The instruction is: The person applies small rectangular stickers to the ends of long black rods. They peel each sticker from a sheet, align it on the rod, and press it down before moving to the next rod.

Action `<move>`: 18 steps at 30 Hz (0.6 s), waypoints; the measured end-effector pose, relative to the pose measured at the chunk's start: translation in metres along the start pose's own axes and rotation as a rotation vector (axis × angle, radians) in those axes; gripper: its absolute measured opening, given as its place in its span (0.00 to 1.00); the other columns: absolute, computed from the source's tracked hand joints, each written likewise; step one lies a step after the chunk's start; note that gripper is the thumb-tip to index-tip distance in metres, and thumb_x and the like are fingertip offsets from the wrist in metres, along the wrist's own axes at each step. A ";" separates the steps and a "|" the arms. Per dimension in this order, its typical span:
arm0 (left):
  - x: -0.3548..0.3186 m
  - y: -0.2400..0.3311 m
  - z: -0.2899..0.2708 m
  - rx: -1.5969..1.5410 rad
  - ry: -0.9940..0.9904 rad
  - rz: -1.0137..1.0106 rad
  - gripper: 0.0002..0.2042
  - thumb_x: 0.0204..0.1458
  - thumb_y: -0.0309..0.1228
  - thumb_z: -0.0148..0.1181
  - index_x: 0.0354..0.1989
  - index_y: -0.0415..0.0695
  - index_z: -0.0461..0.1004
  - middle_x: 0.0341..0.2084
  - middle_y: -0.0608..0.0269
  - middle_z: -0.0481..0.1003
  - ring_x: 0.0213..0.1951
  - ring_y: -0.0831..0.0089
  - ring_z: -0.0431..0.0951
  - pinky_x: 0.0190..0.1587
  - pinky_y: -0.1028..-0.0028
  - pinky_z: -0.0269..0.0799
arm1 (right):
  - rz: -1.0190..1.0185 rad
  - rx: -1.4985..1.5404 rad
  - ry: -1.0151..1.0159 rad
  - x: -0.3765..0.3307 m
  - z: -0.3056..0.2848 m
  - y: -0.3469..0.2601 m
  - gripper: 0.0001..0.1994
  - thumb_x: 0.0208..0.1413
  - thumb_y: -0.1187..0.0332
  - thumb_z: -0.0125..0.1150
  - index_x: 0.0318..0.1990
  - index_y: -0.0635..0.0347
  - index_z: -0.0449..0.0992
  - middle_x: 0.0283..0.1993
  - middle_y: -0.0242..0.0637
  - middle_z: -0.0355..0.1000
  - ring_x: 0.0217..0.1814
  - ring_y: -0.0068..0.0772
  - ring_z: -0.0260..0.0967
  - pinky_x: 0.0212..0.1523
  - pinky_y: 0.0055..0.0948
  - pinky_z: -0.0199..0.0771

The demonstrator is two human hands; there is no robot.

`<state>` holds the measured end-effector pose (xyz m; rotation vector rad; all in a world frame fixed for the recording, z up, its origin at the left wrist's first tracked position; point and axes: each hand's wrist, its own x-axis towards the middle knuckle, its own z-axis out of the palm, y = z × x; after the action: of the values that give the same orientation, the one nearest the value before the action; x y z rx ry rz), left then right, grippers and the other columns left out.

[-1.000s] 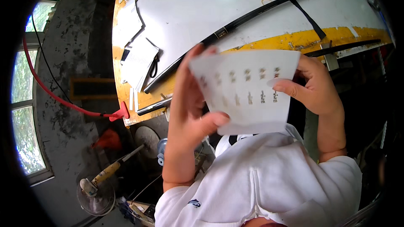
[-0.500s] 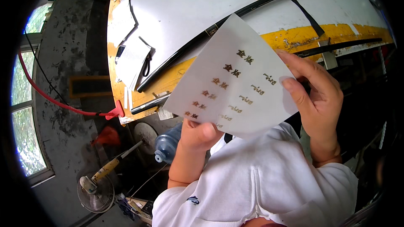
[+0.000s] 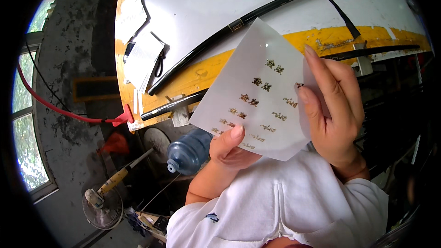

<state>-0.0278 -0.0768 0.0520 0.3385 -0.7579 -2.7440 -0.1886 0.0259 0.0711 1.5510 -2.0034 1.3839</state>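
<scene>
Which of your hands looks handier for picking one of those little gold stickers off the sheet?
Probably the right hand: its fingertips lie at the gold stickers, while the left hand pinches the translucent sheet's lower edge, steadying it.

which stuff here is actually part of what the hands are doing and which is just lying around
In hand:
- translucent sheet with rows of small gold decals, held by left hand at its lower edge and right hand at its right edge

Lying about:
- long black rods on the white and yellow bench
- blue water bottle
- red hose
- floor fan
</scene>
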 end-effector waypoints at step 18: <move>0.001 -0.011 -0.004 -0.075 0.121 0.053 0.40 0.41 0.44 0.60 0.67 0.46 0.56 0.59 0.53 0.67 0.60 0.54 0.68 0.61 0.51 0.65 | 0.006 0.042 0.046 -0.005 0.006 -0.003 0.16 0.47 0.83 0.67 0.46 0.71 0.76 0.43 0.49 0.75 0.41 0.43 0.76 0.40 0.31 0.78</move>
<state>-0.0296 -0.0697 0.0429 0.4567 -0.6221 -2.6663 -0.1819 0.0241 0.0657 1.5168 -1.9661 1.4592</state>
